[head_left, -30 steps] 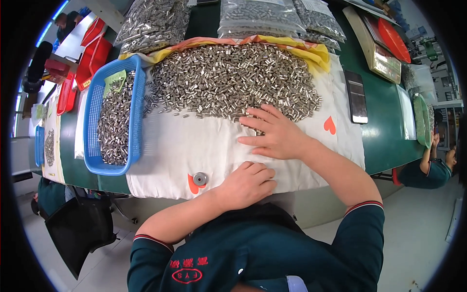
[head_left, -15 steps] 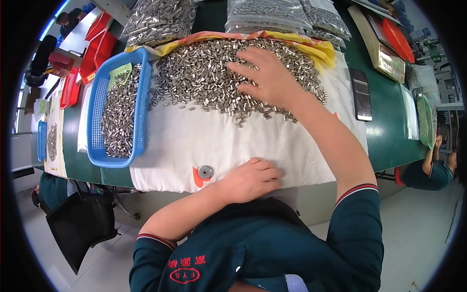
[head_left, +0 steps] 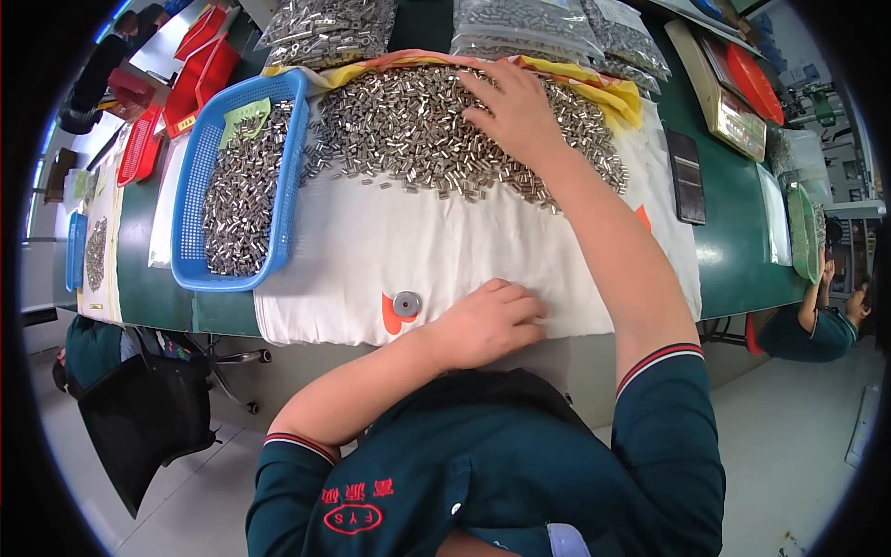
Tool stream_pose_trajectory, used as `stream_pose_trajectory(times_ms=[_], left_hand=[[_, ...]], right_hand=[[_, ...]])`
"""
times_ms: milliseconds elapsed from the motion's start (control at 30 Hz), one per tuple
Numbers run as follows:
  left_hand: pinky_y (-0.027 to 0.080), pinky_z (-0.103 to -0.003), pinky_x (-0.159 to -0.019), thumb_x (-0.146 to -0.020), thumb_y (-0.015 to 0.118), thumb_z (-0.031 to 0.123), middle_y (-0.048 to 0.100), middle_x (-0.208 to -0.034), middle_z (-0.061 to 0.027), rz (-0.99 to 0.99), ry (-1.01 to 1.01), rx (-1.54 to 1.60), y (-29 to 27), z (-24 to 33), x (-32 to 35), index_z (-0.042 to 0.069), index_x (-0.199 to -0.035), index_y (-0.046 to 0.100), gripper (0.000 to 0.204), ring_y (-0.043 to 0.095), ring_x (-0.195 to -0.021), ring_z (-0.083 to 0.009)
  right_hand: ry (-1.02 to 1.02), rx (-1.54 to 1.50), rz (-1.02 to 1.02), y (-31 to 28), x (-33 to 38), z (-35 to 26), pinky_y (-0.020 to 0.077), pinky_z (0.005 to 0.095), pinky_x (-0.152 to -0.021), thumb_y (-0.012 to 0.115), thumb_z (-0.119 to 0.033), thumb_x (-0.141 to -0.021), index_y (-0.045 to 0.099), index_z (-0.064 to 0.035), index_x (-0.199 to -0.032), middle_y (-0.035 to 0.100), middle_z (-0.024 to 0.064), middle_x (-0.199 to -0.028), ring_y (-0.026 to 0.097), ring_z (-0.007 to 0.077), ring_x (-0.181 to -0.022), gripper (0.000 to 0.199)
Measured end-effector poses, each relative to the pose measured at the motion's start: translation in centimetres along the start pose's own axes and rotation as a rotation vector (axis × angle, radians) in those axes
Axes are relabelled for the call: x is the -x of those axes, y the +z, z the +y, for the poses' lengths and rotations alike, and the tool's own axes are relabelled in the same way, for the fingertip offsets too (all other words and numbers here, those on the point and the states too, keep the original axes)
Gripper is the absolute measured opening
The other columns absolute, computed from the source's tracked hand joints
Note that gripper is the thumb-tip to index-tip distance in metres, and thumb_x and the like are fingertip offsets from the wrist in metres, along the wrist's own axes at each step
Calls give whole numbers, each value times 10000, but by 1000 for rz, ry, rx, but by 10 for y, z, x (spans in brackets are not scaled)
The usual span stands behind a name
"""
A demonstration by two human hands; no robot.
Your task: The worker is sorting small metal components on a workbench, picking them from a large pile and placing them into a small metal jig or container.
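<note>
A broad heap of small silvery metal cylinders (head_left: 399, 130) lies on a white cloth (head_left: 353, 246). My right hand (head_left: 518, 113) reaches over the heap's right half, palm down with fingers spread, the fingertips at the pieces. Nothing shows in its grasp. My left hand (head_left: 487, 323) rests on the cloth near the front edge, fingers loosely curled; its palm is hidden. Left of this hand is a grey metal ring (head_left: 406, 304) beside an orange-red heart print. A blue plastic basket (head_left: 182, 223) stands left of the heap, holding more cylinders and a green slip (head_left: 244, 122).
Clear bags of metal parts (head_left: 524, 28) stand behind the heap, with a yellow and orange cloth edge (head_left: 617, 104) before them. At right lie a dark phone (head_left: 685, 176) and a scale (head_left: 733, 116). Red bins (head_left: 139, 148) stand left. Co-workers sit at both sides.
The view has shifted slightly, so the table appears higher. Loose cylinders at the heap's front now lie closer in to it. My right hand remains over the heap; my left fingers look more curled.
</note>
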State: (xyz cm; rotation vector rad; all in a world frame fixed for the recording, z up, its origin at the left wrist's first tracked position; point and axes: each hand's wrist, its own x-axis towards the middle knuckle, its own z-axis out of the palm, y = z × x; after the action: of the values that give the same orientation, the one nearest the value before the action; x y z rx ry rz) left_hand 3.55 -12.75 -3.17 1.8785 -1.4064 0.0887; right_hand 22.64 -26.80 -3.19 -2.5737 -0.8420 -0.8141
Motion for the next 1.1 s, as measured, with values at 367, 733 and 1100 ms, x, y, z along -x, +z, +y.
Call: stream_pose_trajectory(times_ms=[367, 733, 1100], left_hand=[[438, -364, -736, -690, 666, 142, 539, -944, -30, -178, -497, -280, -91, -2, 69, 133, -915, 620, 229, 541, -828, -222], [474, -377, -717, -693, 669, 148, 547, -919, -64, -254, -524, -250, -96, 3, 78, 113, -956, 608, 273, 566, -793, -262], [456, -239, -711, -804, 575, 16, 584, -919, -18, 658, -851, 1068, -93, -61, 59, 21, -1132, 547, 329, 556, -786, -112]], right_hand=[[-79, -318, -218, -34, 57, -84, 436, 364, -754, 597, -113, -742, 636, -93, -817, 582, 45, -799, 542, 238, -836, 87], [-39, -55, -345, -24, 38, -107, 444, 396, -693, 517, -40, -708, 570, -45, -692, 560, 90, -738, 553, 277, -766, 56], [973, -1296, -163, -27, 34, -100, 442, 216, -652, 520, 24, -804, 598, -7, -919, 569, 5, -827, 537, 77, -745, 142]])
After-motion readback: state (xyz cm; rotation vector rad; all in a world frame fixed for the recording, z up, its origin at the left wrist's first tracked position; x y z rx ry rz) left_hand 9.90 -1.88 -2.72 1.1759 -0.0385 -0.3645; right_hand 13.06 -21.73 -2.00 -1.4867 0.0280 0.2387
